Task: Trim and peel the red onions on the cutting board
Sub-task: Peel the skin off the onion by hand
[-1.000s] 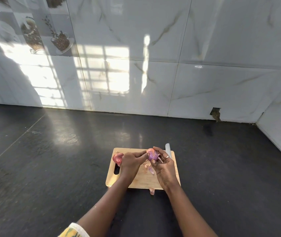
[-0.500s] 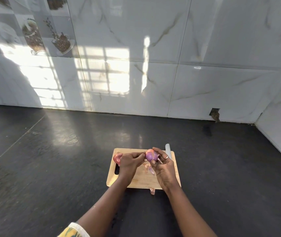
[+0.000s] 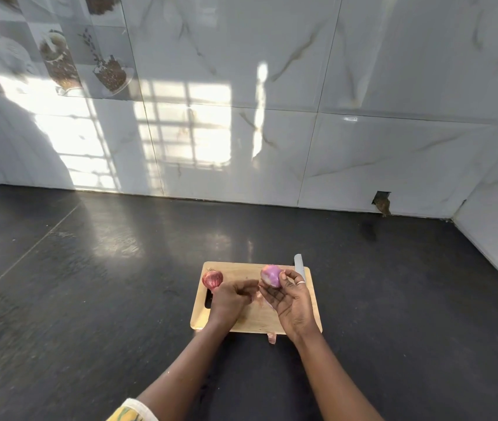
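Note:
My right hand (image 3: pixel 290 299) holds a partly peeled, pale purple red onion (image 3: pixel 271 275) in its fingertips above the wooden cutting board (image 3: pixel 256 322). My left hand (image 3: pixel 231 297) is just left of it with fingers curled, apparently pinching a pinkish strip of onion skin (image 3: pixel 252 294). A second red onion (image 3: pixel 212 279), with its skin on, lies at the board's far left corner. A knife (image 3: pixel 299 264) lies along the board's far right edge, partly hidden by my right hand.
Loose skin scraps (image 3: pixel 262 301) lie on the board between my hands, and one scrap (image 3: pixel 272 338) sits on the dark counter (image 3: pixel 105 284) just off the near edge. A white tiled wall (image 3: pixel 272 132) runs along the back and right.
My left hand has pulled away from the held onion, down and to the left. The onion in my right hand shows more pale purple flesh than before.

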